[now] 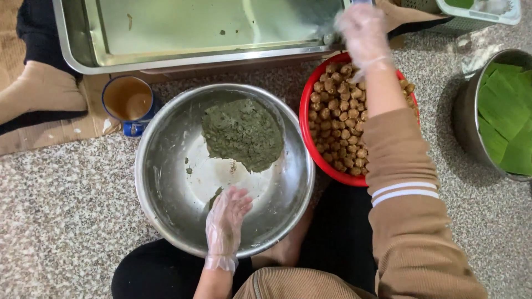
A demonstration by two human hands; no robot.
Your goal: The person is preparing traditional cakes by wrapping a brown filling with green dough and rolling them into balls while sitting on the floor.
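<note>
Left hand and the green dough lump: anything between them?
Head view: only bare bowl bottom, smeared, lies between the left hand and the green dough.

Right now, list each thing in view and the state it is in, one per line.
Left hand: gloved, open, resting inside the steel bowl.
Right hand: gloved, blurred, raised by the tray edge.
Steel bowl: holds a lump of green dough.
Red bowl: full of brown balls.
Steel tray: nearly bare, a few green smears.
Mug: upright, brown liquid inside.
Pot: holds green leaves.
</note>
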